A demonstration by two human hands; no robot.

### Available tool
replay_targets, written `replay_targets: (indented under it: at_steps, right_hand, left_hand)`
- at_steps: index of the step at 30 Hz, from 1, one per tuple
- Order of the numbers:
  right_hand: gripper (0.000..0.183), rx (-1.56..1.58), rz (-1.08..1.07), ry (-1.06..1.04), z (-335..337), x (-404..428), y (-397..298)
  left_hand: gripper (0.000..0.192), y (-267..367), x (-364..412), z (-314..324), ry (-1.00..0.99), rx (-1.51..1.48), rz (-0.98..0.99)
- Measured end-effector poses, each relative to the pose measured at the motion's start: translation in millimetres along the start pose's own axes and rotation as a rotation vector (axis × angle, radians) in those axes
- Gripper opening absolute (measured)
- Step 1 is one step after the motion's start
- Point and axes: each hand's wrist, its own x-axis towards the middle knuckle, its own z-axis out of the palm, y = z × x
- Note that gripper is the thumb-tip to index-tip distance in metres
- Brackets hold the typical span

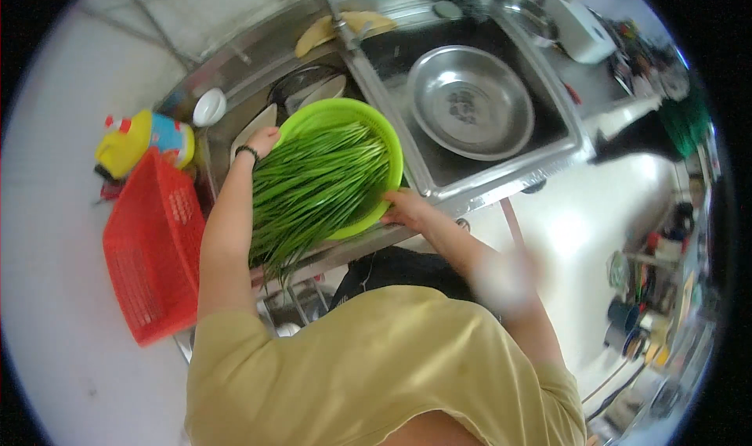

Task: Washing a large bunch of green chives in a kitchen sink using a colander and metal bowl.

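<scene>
A lime-green plastic colander [395, 152] is held between my two hands over the left sink basin. Long green stalks [317, 181], which look like garlic chives, fill it and hang over its near left side. My left hand [264, 140], with a dark beaded bracelet at the wrist, grips the rim at the upper left. At the lower right, my right hand [404, 209] is closed on the rim, its fingers partly hidden. In the right basin lies a round stainless steel bowl [470, 102] with a little dark matter at its middle.
A red plastic basket [155, 246] stands left of the sink, beside a yellow jug [126, 146]. A small white bowl [210, 107] is on the sink's left edge. The faucet [346, 32] rises between the basins. A white container [578, 30] stands on the counter at the right.
</scene>
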Motion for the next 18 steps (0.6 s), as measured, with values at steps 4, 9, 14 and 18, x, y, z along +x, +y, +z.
replay_targets:
  at_steps: [4, 9, 14, 18]
  right_hand:
    - [0.029, -0.012, 0.005, 0.148, 30, -9, -7]
    - [0.026, 0.21, -0.14, 0.03, 24, -29, -33]
    - [0.02, 0.275, -0.313, 0.183, -25, -54, -64]
    - [0.017, 0.281, -0.341, 0.283, -64, -78, -84]
  left_hand:
    - [0.03, 25, 15, -33, 0.037, 0.063, 0.142]
    - [0.03, 142, 34, -104, 0.193, 0.366, 0.432]
    - [0.036, 274, 11, -114, 0.101, 0.471, 0.395]
    - [0.043, 326, 11, -88, 0.123, 0.455, 0.609]
